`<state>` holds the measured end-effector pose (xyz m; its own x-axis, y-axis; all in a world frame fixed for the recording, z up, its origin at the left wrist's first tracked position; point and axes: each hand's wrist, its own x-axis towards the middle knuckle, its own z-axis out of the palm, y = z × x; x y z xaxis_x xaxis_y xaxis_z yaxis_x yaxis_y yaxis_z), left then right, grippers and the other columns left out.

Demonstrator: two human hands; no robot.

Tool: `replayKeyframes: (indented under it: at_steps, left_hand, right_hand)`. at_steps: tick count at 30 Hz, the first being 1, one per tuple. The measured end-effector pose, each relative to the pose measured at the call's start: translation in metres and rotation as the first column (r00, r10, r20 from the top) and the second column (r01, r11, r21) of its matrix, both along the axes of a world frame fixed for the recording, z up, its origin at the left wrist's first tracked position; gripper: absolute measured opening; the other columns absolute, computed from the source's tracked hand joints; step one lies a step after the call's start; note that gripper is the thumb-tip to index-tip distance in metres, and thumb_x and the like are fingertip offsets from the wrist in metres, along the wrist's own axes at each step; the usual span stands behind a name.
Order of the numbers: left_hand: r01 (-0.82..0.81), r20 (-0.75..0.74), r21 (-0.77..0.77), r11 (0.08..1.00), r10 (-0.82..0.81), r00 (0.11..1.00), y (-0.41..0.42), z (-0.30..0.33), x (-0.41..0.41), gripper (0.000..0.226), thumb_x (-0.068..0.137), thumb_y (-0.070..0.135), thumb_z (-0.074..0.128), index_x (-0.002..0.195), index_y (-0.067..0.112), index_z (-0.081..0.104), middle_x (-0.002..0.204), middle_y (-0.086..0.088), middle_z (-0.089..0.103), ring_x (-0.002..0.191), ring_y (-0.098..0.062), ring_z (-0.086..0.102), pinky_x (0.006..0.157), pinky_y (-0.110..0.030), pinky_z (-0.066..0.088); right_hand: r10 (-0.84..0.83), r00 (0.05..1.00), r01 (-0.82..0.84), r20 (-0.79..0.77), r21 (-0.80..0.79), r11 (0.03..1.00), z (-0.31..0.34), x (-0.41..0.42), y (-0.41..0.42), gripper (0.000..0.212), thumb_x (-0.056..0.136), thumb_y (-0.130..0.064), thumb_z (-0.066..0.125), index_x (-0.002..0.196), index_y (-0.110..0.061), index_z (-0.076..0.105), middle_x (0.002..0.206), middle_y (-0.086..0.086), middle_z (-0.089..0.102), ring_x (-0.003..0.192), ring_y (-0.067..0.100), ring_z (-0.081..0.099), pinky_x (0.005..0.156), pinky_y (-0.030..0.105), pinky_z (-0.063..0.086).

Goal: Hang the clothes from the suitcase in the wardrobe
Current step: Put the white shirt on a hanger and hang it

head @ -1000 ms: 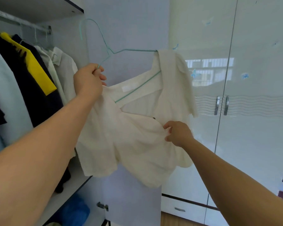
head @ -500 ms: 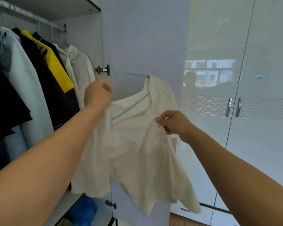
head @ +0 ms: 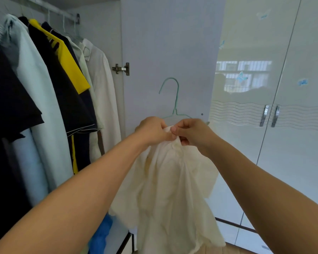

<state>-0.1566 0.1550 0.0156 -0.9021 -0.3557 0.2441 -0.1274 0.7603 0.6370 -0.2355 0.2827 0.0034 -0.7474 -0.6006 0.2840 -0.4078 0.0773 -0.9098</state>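
**Seating the garment on its hanger**

Open wardrobe (head: pixel 99 8), dark and pale clothes on the rail (head: pixel 50 10) to my left. In front of the open door, I have both hands at the neckline of the cream garment (head: pixel 173 189): left hand (head: pixel 151 130) and right hand (head: pixel 193 133) each pinching cloth, with the green hanger (head: pixel 175 99) hook rising above them. I judge the collar is being settled; next, 1 hand must take the hook and lift it to the rail.
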Motion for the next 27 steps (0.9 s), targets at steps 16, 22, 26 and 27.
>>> replayKeyframes:
  at_steps: [16,22,26,27]
  left_hand:
    - [0.080,-0.143,0.166,0.983,-0.056,0.988,0.005,-0.015,-0.004,0.012,0.081,0.020,0.075,0.077,0.013,0.067,0.072,0.002,0.058,0.071,-0.015,0.052,0.062,-0.027,0.036]
    - [0.063,-0.197,0.147,0.987,-0.033,0.980,0.008,-0.020,-0.008,0.009,0.082,0.015,0.072,0.079,0.019,0.064,0.079,0.001,0.063,0.079,-0.019,0.057,0.071,-0.032,0.044]
    - [0.090,-0.177,0.145,0.985,-0.064,0.982,0.013,-0.024,-0.010,0.008,0.083,0.016,0.072,0.081,0.017,0.064,0.077,0.002,0.060,0.075,-0.016,0.055,0.067,-0.027,0.040]
    - [0.088,-0.174,0.149,0.985,-0.061,0.983,0.015,-0.024,-0.010,0.008,0.083,0.017,0.072,0.082,0.017,0.063,0.075,0.003,0.058,0.072,-0.014,0.053,0.064,-0.025,0.039]
  right_hand:
    - [-0.135,0.979,0.159,-0.152,0.163,0.974,-0.005,0.002,0.024,0.013,0.085,-0.019,0.070,0.091,-0.008,0.073,0.085,0.005,0.070,0.073,0.015,0.062,0.069,0.026,0.052]
    - [-0.127,0.978,0.164,-0.166,0.229,0.959,-0.004,0.002,0.032,0.012,0.084,-0.018,0.066,0.088,-0.008,0.073,0.089,0.006,0.070,0.078,0.017,0.062,0.071,0.027,0.051]
    - [-0.138,0.968,0.188,-0.209,0.244,0.951,-0.007,0.005,0.031,0.011,0.084,-0.019,0.064,0.082,-0.010,0.070,0.083,0.004,0.066,0.075,0.017,0.059,0.070,0.028,0.049]
    - [-0.156,0.965,0.205,-0.212,0.229,0.952,-0.008,0.005,0.031,0.012,0.084,-0.019,0.063,0.082,-0.010,0.070,0.081,0.003,0.065,0.074,0.016,0.058,0.070,0.029,0.049]
